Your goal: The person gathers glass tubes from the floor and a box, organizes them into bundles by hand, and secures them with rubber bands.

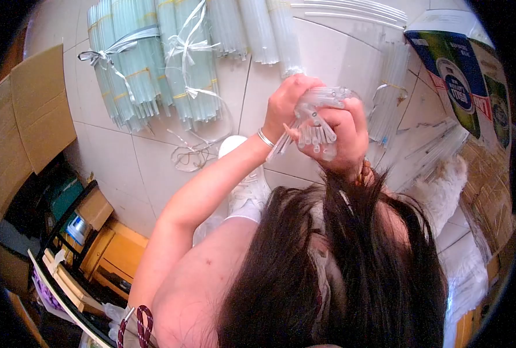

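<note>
Both my hands are wrapped round a bundle of clear plastic tubes (317, 134), whose open ends point towards me. My left hand (292, 104), with a silver bangle at the wrist, is closed on the bundle's left side. On the right side my right hand (345, 130) is closed round the same tubes, its fingers curled over them. The far part of the bundle is blurred or hidden behind the hands. Beyond them, several bundles of greenish tubes (133, 69) lie on the floor, tied with white ribbon and yellow bands.
Loose tubes (350, 11) and a banded bundle (390, 87) lie at the back right. A printed bag (455, 81) stands at the far right, above a white furry animal (443, 185). Cardboard (43, 110) and a wooden stool (119, 255) are left; tangled string (188, 156) lies near my shoe.
</note>
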